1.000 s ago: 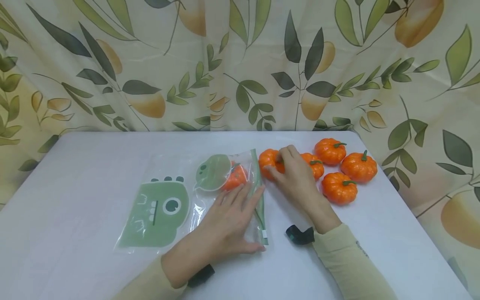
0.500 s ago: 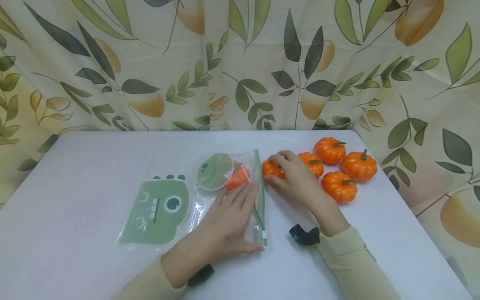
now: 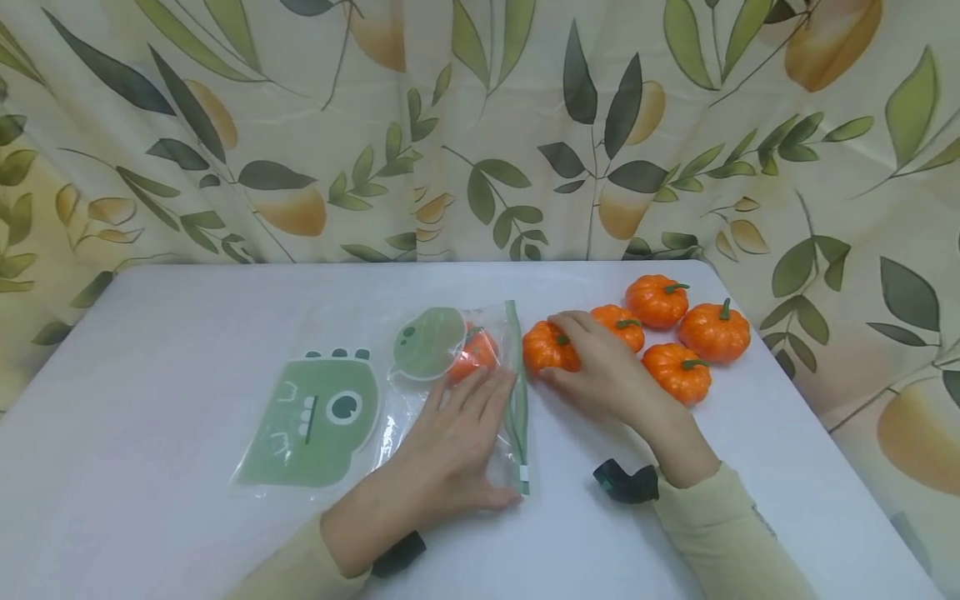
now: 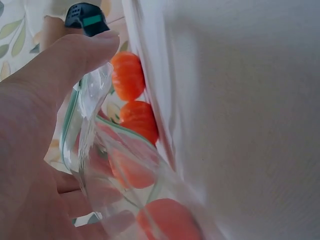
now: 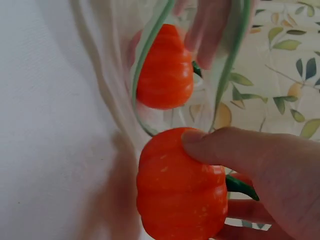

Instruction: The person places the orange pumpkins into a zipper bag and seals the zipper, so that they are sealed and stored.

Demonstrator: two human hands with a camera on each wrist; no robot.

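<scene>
Near the bag's mouth, my right hand [image 3: 611,362] grips a small orange toy pumpkin [image 3: 546,348]. In the right wrist view, its thumb lies on the ribbed side of the pumpkin [image 5: 180,190], with the green stem towards the palm. My left hand [image 3: 453,450] rests on a clear zip bag [image 3: 517,400] with fingers extended and thumb by the white slider. One pumpkin [image 3: 480,354] is inside, beyond the left fingertips. The green-edged mouth gapes in the right wrist view, facing the held pumpkin. Part of the bag is hidden under my left hand.
Several more pumpkins [image 3: 677,375] stand at the right of the white table [image 3: 150,375]. The bag bears a green dinosaur print [image 3: 322,425] on its left part. Behind the table hangs a leaf-patterned curtain [image 3: 480,125]. A black wrist camera [image 3: 626,483] sits at my right cuff.
My right hand and its pumpkin have shifted slightly towards me and to the right, beside the bag's mouth. My left hand has stayed almost still on the bag.
</scene>
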